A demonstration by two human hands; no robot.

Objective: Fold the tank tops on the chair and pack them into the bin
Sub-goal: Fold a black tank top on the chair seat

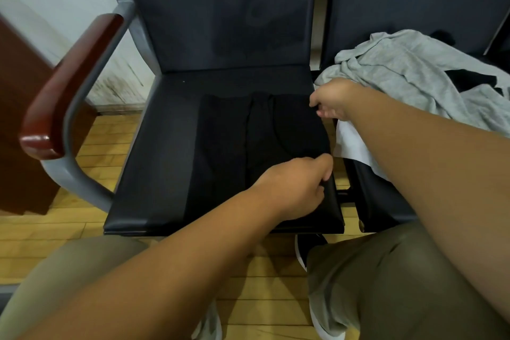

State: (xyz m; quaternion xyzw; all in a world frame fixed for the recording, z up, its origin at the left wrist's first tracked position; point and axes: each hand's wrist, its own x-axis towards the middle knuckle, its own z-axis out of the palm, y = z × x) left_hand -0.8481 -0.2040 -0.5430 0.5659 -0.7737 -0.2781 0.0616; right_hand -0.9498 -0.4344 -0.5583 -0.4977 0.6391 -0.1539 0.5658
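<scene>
A black tank top [234,152] lies spread flat on the dark seat of the chair [154,174] in front of me. My left hand [298,185] pinches its right edge near the seat's front right corner. My right hand [332,99] pinches the same edge farther back, by the seat's rear right corner. On the neighbouring seat to the right lies a heap with a grey tank top [419,77], a white one [353,146] and some black cloth [472,78]. No bin is in view.
The chair has a grey metal frame and a red-brown wooden armrest [69,85] on the left. A dark wooden cabinet [19,107] stands at far left. My knees in olive trousers [386,270] are close to the seat front, over a wood floor.
</scene>
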